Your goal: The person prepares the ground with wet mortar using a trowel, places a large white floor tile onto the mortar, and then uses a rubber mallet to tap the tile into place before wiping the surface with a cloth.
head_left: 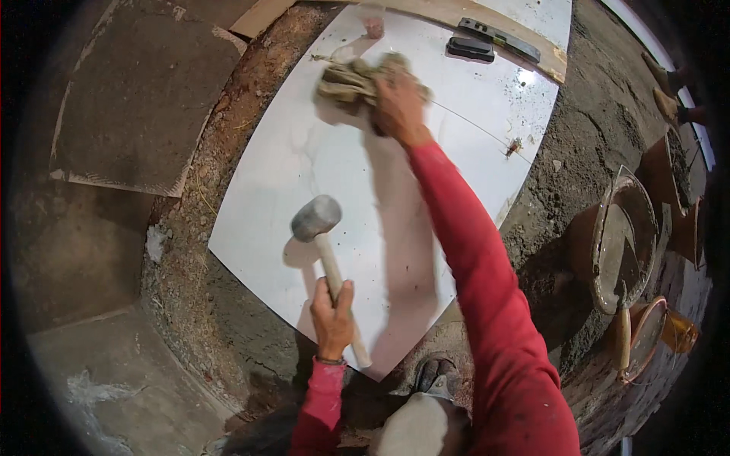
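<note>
A large white tile [266,201] lies in front of me. My left hand [332,323] is closed around the wooden handle of a rubber mallet [317,218]. The grey mallet head points away from me, held over the tile's near left part. Farther out, my right hand [401,106] presses a crumpled olive-brown cloth [346,83] against the tile's far half; hand and cloth are a little blurred. Part of the cloth is hidden under the fingers. Dark specks and a brown smudge [514,146] show on the white surface.
At the tile's far edge lie a spirit level [521,47] and a black block-shaped tool [470,49], with a small reddish cup [373,26] to their left. Wet grey mortar [585,129] and mortar buckets [597,235] are on the right. Another person's foot [665,102] shows at the right rim.
</note>
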Demonstrator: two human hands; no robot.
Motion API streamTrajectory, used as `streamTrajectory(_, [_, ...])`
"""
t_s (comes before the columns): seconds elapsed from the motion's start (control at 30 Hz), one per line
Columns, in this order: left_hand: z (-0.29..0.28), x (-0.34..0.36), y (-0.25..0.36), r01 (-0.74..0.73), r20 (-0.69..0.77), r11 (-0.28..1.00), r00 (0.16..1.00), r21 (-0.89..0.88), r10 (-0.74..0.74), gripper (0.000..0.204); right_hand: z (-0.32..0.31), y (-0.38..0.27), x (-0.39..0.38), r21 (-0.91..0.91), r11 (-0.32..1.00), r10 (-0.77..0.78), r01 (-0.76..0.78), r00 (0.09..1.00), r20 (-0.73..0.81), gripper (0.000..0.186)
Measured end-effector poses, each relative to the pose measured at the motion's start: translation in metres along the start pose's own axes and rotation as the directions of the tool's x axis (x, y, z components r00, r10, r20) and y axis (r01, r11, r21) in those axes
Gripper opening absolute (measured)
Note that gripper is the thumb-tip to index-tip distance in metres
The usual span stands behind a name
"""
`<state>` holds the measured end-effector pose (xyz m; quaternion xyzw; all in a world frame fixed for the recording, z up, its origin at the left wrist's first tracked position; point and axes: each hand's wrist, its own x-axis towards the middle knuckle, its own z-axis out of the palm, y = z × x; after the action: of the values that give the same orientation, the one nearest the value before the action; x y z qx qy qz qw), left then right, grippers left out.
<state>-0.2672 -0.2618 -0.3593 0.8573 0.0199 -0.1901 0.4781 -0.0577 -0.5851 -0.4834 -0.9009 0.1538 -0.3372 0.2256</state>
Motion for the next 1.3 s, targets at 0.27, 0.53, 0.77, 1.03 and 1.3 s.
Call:
streamTrajectory(0.27, [-0.049,-0.007,-0.019,-0.056,-0.212,0.989,0.974,0.135,0.084,0.035,-0.086,-0.006,-0.072,-0.408,0.892,0.159,-0.196,0.98,-0.123,0.055])
streamTrajectory(0.53, [-0.04,-0.016,-0.023,0.031,-0.221,0.993,0.974,-0.117,-0.056,0.021,0.068,-0.065,0.04,-0.117,0.993,-0.008,0.019,0.995,0.094,0.05])
streamTrajectory(0.77, [-0.056,-0.015,-0.021,-0.071,-0.237,0.997,0.969,0.03,0.076,0.025,-0.051,-0.047,-0.082,0.147,0.959,-0.279,0.244,0.908,0.312,0.063])
streamTrajectory(1.03, [-0.035,-0.028,-0.003,-0.137,-0.182,0.99,0.973,0.023,0.139,0.038,-0.099,-0.02,-0.107,-0.367,0.857,0.298,-0.362,0.929,-0.221,0.056])
streamTrajectory(1.3, [0.03,-0.028,0.048,-0.143,0.061,0.96,0.985,-0.239,0.161,0.041,-0.157,-0.075,-0.138,0.489,0.8,0.136,-0.349,0.898,0.417,0.051])
